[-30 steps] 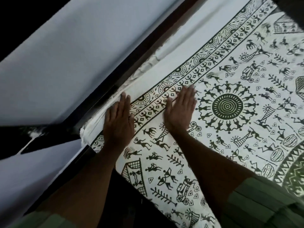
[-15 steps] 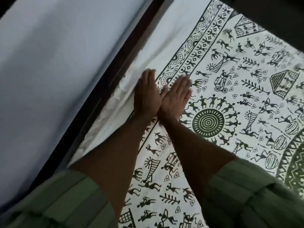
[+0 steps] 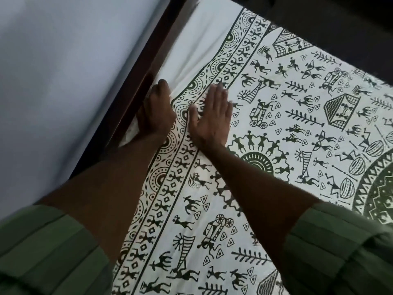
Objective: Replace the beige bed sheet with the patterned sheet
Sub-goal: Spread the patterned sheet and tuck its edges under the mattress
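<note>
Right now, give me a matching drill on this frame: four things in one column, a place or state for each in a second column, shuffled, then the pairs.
Things:
1. left hand
2. right hand
3. patterned sheet
4. bed frame

Places or states:
A. dark rail running between the wall and the sheet
B. flat, fingers straight, on the printed border band
C. spread over the bed, white with dark figures
D. at the plain white edge, fingers pushed down beside the rail

Pairs: 1-D, 2-B, 3-C, 4-A
</note>
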`<state>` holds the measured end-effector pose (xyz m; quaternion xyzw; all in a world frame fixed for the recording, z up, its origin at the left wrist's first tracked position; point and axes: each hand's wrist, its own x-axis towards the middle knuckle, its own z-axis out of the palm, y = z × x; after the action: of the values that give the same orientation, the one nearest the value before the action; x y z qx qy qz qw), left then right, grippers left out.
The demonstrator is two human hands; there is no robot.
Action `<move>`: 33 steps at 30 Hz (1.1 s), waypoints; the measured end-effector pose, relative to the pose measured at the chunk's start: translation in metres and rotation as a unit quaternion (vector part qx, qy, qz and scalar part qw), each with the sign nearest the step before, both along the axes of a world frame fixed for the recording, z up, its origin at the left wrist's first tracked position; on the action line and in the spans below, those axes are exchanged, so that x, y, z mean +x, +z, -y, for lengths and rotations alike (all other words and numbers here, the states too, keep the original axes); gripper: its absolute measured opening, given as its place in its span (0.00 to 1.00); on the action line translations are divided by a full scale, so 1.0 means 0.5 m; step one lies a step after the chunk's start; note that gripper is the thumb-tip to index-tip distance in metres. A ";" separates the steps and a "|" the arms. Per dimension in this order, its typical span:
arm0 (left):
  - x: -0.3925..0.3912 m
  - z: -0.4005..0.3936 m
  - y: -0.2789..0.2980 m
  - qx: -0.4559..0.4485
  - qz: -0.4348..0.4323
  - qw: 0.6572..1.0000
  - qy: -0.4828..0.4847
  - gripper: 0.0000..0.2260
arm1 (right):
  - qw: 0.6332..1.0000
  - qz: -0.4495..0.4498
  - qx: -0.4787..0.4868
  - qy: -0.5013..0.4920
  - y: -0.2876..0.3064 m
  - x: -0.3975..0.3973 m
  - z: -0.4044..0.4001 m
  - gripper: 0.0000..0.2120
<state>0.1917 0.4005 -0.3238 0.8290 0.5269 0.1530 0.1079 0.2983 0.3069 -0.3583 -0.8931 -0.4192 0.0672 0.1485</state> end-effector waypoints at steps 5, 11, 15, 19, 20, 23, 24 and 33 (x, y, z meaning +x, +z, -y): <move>0.061 -0.002 -0.005 0.035 -0.002 0.999 0.001 0.12 | 0.999 0.016 -0.027 -0.024 -0.003 0.087 -0.037 0.39; 0.185 -0.022 0.002 -0.018 -0.045 0.984 -0.171 0.17 | 0.998 0.017 0.000 0.053 -0.020 0.145 -0.050 0.32; 0.220 -0.062 -0.019 -0.006 -0.090 0.986 -0.141 0.17 | 0.997 0.025 0.021 0.063 -0.026 0.198 -0.077 0.32; 0.285 -0.089 0.005 -0.011 -0.056 0.995 -0.077 0.16 | 0.996 0.029 0.022 -0.085 -0.021 0.221 -0.157 0.36; 0.300 -0.099 0.008 -0.006 -0.030 0.996 -0.084 0.15 | 0.994 0.022 0.024 -0.103 -0.018 0.227 -0.175 0.36; 0.331 -0.138 0.010 0.006 0.027 0.992 -0.122 0.14 | 0.993 0.025 0.053 -0.100 -0.024 0.249 -0.201 0.35; 0.342 -0.150 0.009 0.002 0.030 0.992 -0.123 0.14 | 0.992 0.027 0.071 -0.098 -0.029 0.253 -0.200 0.35; 0.475 -0.205 0.000 0.063 0.006 0.986 -0.154 0.17 | 0.981 0.004 0.171 -0.090 -0.054 0.264 -0.184 0.43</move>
<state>0.4292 0.5028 -0.3240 0.9045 0.3816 0.1727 0.0806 0.4302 0.3987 -0.3852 -0.8887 -0.3433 -0.0223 0.3030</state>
